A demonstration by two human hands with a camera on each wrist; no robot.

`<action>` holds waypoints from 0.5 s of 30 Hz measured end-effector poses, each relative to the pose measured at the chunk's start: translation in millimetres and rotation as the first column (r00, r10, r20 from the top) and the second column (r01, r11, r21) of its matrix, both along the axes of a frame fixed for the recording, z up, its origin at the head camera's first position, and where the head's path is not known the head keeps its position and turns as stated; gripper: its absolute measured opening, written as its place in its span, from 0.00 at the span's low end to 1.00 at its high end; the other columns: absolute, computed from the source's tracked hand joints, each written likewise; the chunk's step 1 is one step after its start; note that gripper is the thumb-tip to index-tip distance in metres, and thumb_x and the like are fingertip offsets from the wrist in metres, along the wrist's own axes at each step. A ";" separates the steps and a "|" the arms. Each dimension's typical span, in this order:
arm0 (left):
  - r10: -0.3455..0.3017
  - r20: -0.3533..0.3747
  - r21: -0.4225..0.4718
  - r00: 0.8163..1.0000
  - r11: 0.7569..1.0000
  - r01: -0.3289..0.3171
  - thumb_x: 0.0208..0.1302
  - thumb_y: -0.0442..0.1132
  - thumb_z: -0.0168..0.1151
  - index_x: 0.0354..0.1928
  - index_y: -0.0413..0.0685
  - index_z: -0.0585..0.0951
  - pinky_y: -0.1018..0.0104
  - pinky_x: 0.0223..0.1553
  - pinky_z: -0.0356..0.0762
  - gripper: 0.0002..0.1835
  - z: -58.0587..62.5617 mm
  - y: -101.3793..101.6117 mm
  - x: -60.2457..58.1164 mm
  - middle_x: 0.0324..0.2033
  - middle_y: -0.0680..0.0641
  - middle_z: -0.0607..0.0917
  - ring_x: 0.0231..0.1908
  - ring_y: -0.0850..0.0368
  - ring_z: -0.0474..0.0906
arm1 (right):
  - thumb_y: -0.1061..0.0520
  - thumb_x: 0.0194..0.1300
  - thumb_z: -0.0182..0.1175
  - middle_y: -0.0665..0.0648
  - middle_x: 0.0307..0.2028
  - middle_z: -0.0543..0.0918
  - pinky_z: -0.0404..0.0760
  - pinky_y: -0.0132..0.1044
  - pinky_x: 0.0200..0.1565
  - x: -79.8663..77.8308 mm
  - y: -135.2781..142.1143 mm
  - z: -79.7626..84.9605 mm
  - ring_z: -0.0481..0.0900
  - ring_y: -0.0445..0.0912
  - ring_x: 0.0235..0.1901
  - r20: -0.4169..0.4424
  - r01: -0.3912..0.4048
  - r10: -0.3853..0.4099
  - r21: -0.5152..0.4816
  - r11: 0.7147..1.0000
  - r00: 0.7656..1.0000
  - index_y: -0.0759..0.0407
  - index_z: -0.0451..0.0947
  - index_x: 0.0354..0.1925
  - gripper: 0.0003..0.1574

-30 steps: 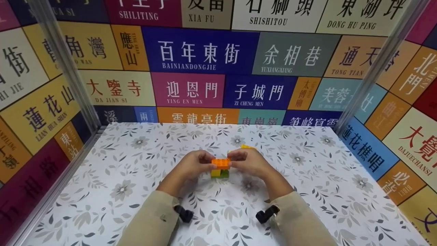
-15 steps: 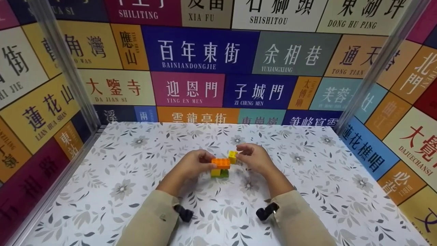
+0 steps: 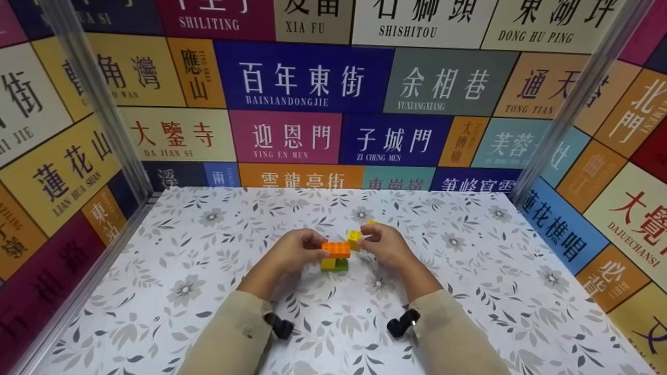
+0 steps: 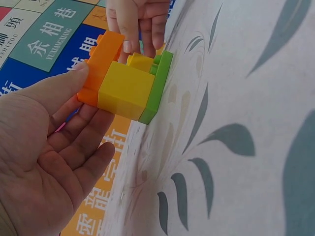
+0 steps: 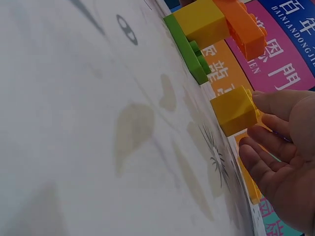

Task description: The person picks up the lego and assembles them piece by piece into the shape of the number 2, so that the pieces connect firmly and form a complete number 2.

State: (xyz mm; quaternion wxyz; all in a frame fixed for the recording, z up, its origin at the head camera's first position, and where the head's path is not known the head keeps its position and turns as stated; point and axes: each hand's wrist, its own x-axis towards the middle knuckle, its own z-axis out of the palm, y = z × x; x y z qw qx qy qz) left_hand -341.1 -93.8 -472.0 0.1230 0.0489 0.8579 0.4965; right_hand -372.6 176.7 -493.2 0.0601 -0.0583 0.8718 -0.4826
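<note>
My left hand [image 3: 293,251] pinches an orange brick [image 3: 336,249] between thumb and fingers. Under it a yellow block [image 4: 126,90] sits on one end of a green base brick [image 4: 158,88] with bare studs at the other end. The orange brick overhangs these studs, leaving a gap beneath. Just right of this small stack stands a loose yellow brick [image 5: 234,111], studs turned up. My right hand [image 3: 386,244] has its thumb at the studded top edge of this brick and its fingers curled at the far side, holding it.
Another yellow piece [image 3: 372,223] lies behind my right hand, mostly hidden. The white table [image 3: 219,312] has a leaf and flower print. Walls of coloured sign panels [image 3: 307,78] close off the back and both sides.
My right hand has left the end of the orange brick and come back to the yellow brick at its right, lowering slightly. My left hand keeps its grip and place.
</note>
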 end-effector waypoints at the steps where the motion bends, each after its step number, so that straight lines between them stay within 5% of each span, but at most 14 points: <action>1: -0.001 0.003 0.004 1.000 1.000 0.001 0.63 0.45 0.80 0.47 0.60 0.88 0.56 0.59 0.82 0.12 0.3 0.1 0.0 0.47 0.52 0.88 0.50 0.53 0.83 | 0.51 0.73 0.69 0.57 0.67 0.84 0.82 0.53 0.67 -0.3 -0.2 -0.7 0.83 0.54 0.66 -0.001 0.001 -0.001 0.004 1.000 1.000 0.56 0.78 0.71 0.32; 15: 0.003 0.045 0.010 0.999 1.000 -0.003 0.63 0.46 0.80 0.47 0.63 0.88 0.56 0.62 0.81 0.13 2.1 -2.2 -0.3 0.48 0.53 0.88 0.52 0.53 0.83 | 0.51 0.74 0.68 0.57 0.64 0.86 0.80 0.52 0.69 -2.6 -2.5 -2.9 0.83 0.53 0.65 0.011 0.020 -0.020 0.040 0.999 1.000 0.54 0.80 0.68 0.27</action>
